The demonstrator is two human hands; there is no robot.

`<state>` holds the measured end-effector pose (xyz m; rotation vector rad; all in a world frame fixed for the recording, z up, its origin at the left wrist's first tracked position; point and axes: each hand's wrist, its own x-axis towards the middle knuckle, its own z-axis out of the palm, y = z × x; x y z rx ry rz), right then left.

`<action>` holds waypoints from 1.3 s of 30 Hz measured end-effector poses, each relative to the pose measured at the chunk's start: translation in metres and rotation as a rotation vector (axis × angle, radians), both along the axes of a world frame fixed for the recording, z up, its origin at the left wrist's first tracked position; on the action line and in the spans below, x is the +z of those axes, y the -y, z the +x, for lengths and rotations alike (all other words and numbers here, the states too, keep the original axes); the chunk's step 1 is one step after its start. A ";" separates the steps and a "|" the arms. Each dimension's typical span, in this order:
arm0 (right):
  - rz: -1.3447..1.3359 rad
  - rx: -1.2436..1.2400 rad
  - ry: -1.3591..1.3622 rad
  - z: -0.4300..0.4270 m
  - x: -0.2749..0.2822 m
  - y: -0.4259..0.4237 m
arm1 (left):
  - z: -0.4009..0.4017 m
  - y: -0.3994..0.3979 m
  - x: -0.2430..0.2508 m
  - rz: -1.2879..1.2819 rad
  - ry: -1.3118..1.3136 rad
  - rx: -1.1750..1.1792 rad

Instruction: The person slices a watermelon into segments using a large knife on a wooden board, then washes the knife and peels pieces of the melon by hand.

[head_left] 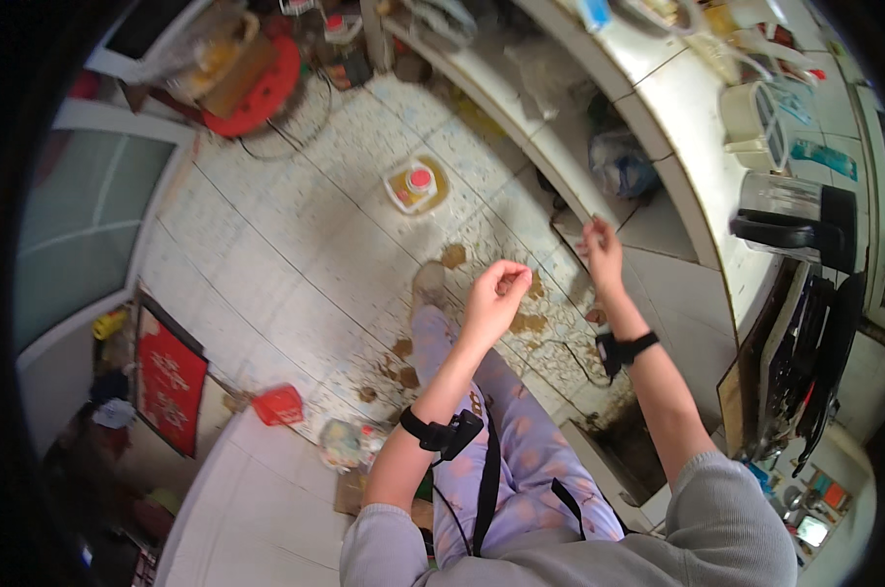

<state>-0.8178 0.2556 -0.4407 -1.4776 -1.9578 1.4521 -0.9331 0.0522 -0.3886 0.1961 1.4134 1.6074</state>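
Note:
My left hand (498, 297) is raised over the floor in front of my legs, its fingers curled in with the fingertips near the thumb; nothing can be made out in it. To its right is my right hand (602, 249), slightly blurred, with bent fingers beside the edge of the lower counter shelf; whether it holds something small cannot be told. Both forearms bear black strapped devices. Ahead on the tiled floor (288, 242) stands a plastic jug of yellowish liquid with a red cap (417, 183), apart from both hands.
A tiled counter (677, 169) curves along the right, bearing a clear pitcher with a black handle (780, 220). A red stool (266, 95) stands at the upper left, a red plastic container (278, 405) at the lower left. Brown patches (528, 323) mark the floor near my feet.

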 end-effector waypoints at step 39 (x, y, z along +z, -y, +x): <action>0.376 -1.475 -0.431 0.574 0.344 0.294 | 0.561 -0.115 0.361 0.377 -0.343 -2.023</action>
